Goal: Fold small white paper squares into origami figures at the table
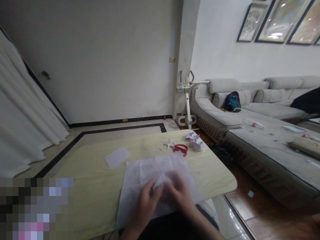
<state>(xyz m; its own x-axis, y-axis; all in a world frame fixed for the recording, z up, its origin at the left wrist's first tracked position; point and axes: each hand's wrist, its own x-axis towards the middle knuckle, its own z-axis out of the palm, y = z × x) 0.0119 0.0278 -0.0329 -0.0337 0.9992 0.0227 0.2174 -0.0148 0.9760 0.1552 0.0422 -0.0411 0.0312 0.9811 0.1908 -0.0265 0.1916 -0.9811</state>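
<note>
A small folded piece of white paper [161, 180] is held above a large creased sheet of paper [140, 170]. My left hand [148, 200] pinches its left side between thumb and fingers. On its right side, my right hand [180, 192] is curled closed on it, with the fingertips blurred by motion. Past the large sheet lie red-handled scissors [182, 148], with thin paper scraps by the blades. Several folded paper shapes [196, 142] stand near the table's far right corner. A loose white sheet [117, 157] rests to the left.
The pale wooden table [92, 186] has a rounded right corner. Beyond its right side is a grey sofa [265, 143] with a blue backpack [232, 102]. A white exercise machine [188, 100] stands by the wall. A white curtain [27, 116] hangs at left.
</note>
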